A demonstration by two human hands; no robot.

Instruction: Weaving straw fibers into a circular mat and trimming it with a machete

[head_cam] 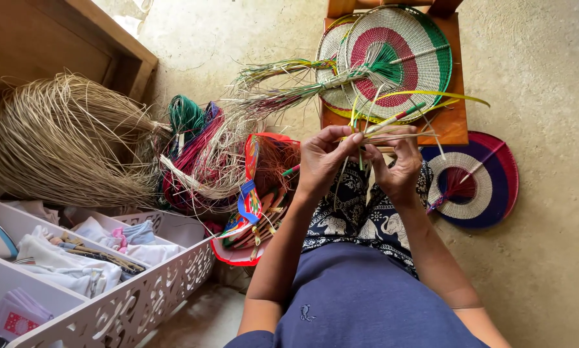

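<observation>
- Head view, far left, I see a bundle of pale straw (64,142).
- My left hand (322,161) pinches thin strips (392,132) shut between thumb and fingers.
- My right hand (399,171) closes on the same strips, held above my lap.
- Woven fans (425,58) lie on a wooden stool (454,122) beyond.

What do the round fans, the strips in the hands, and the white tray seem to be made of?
Round fan: tightly woven dyed fibre, matte, concentric coloured rings; possibly plastic strips.
Strips pinched by left hand and right hand: thin, flat, pale straw or yellow-green, likely palm or grass.
White tray: smooth, cut-out pattern, probably plastic or painted board.
</observation>
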